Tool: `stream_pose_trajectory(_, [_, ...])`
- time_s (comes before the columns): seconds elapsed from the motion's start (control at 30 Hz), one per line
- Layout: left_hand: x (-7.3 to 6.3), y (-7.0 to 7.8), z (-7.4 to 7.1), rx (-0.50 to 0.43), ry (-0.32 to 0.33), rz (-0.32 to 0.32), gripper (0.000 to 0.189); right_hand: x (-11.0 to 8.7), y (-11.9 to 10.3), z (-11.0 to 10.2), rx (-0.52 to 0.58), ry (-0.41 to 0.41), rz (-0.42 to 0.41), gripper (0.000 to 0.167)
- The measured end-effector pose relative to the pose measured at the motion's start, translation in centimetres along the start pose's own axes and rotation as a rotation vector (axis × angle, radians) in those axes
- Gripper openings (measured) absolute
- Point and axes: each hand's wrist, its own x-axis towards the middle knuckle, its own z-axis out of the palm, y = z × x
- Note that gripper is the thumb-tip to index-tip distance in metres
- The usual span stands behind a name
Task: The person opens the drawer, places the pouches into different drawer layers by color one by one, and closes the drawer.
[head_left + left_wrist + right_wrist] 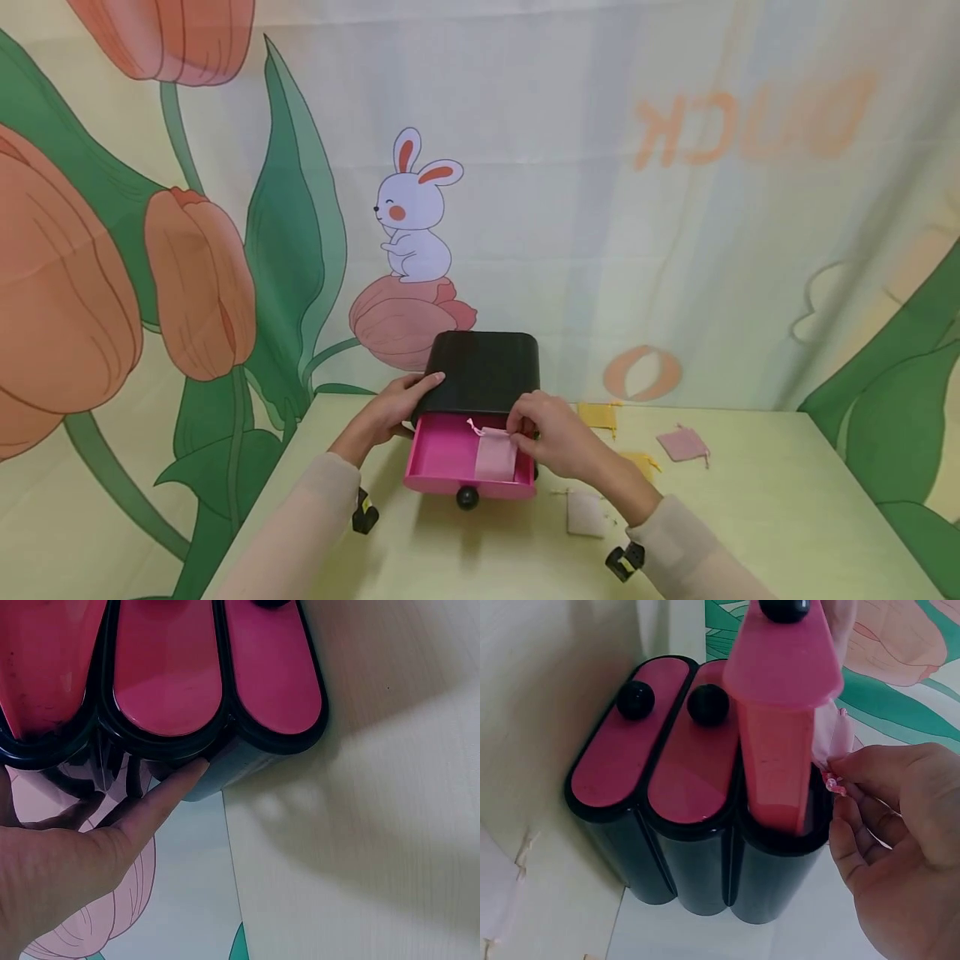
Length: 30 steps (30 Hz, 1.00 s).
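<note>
A black cabinet (483, 367) with three pink drawers stands on the table, its top drawer (444, 450) pulled out. My left hand (386, 412) rests against the cabinet's left side, thumb at the top edge. In the left wrist view its fingers (161, 806) stretch along the black side wall. My right hand (558, 437) is over the drawer's right side. Between thumb and forefinger it pinches a light pink drawstring pouch (495, 457) near its pink cord (831, 782). Most of the pouch shows inside the drawer, at the right. The two lower drawers (690, 776) are closed.
Right of the cabinet lie a yellow pouch (596, 415), a second yellow pouch (641, 463) partly behind my right arm, a mauve pouch (683, 444) and a pale pouch (585, 513). A printed curtain (570, 208) hangs behind the table (795, 500).
</note>
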Motion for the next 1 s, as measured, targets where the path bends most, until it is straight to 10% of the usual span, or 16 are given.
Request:
stream_pose_trajectory(0.4, [-0.1,-0.4,-0.1,-0.013,0.010,-0.005,0.103,-1.7,1.1,-1.8,0.009,0.107,-0.015,0.022])
stream_pose_trajectory(1.0, [0.0,-0.2,-0.1,-0.023,-0.008,0.005,0.102,-11.2,17.6,-6.9,-0.089,0.409,0.341,0.032])
